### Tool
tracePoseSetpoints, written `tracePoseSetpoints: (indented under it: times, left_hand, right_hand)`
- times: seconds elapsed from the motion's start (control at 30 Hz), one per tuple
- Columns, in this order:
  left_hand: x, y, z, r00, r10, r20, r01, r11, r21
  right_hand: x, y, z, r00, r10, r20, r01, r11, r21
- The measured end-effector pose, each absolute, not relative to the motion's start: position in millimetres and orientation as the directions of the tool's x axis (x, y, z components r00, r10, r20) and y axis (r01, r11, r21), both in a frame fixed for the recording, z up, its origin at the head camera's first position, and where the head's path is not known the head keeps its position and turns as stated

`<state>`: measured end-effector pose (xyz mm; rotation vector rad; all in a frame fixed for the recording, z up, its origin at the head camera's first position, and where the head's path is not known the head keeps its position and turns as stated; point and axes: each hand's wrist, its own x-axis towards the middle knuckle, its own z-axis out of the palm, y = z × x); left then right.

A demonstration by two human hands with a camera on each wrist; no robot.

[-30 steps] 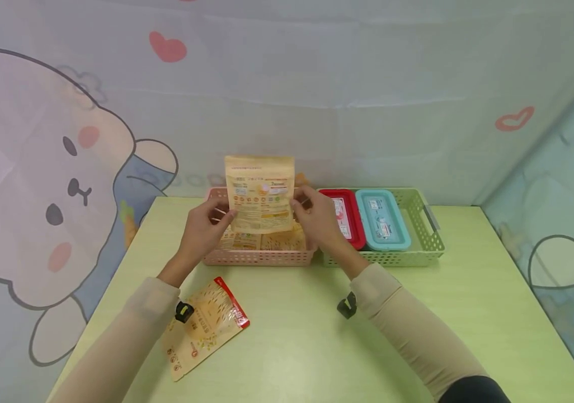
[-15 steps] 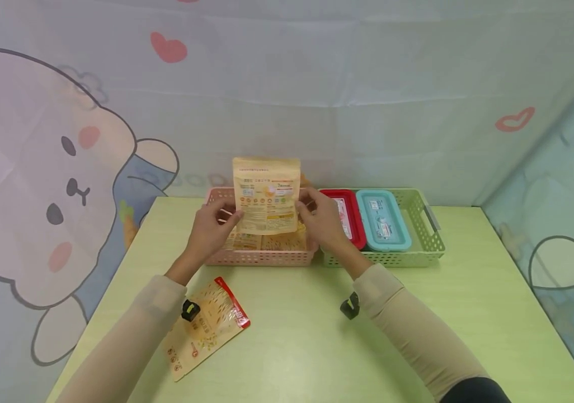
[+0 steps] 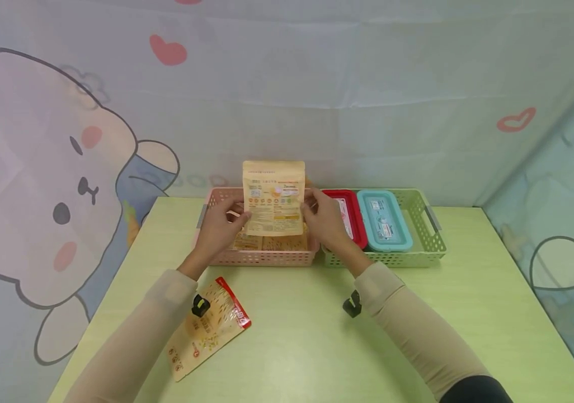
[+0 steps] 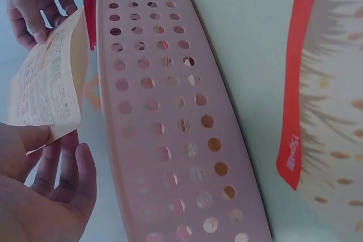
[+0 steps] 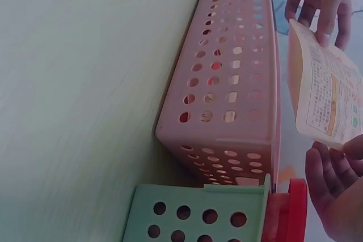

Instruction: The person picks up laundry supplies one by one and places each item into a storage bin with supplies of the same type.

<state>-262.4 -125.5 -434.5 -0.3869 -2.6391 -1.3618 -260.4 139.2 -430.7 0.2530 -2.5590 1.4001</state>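
A tan snack pouch printed with small text and icons is held upright over the pink basket. My left hand pinches its left edge, thumb on the near face. At the opposite edge, my right hand pinches it the same way. In the left wrist view the pouch is seen from its side, above the basket's rim. More tan pouches lie inside the basket, partly hidden behind the held one. Another pouch with a red top strip lies on the table, partly under the left sleeve.
Right beside the pink basket stands a green basket. It holds a red-lidded box and a blue-lidded box. A printed cloth backdrop rises behind the table.
Both hands have shifted the pouch to the right and slightly lower over the pink basket, the left hand moving more than the right. The pouch on the table has stayed put.
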Motion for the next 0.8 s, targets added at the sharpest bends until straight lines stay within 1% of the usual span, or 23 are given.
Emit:
tracePoseSetpoints:
  times: [0.13, 0.27, 0.4, 0.57, 0.8]
  left_hand:
    - [-264.4, -122.0, -435.2, -0.965, 0.166, 0.203, 0.261, 0.542, 0.799]
    - [-265.9, -120.3, -437.7, -0.972, 0.163, 0.17, 0.233, 0.559, 0.796]
    - [-265.9, -119.6, -441.5, -0.976, 0.164, 0.141, 0.21, 0.561, 0.801]
    - [-264.8, -119.6, -446.2, -0.982, 0.144, 0.125, 0.186, 0.57, 0.801]
    - [-264.2, -116.2, -448.1, -0.984, 0.144, 0.106, 0.171, 0.579, 0.798]
  right_hand:
    - [-260.7, 140.8, -431.2, -0.969, -0.052, 0.242, -0.23, 0.551, -0.802]
    - [-261.7, 141.0, -432.2, -0.979, -0.071, 0.193, -0.2, 0.554, -0.808]
    - [-264.1, 140.7, -434.0, -0.979, -0.133, 0.154, -0.203, 0.586, -0.784]
    - [-263.5, 138.5, -431.9, -0.969, -0.206, 0.137, -0.237, 0.616, -0.751]
    - [-258.8, 134.3, -427.0, -0.972, -0.188, 0.138, -0.228, 0.639, -0.735]
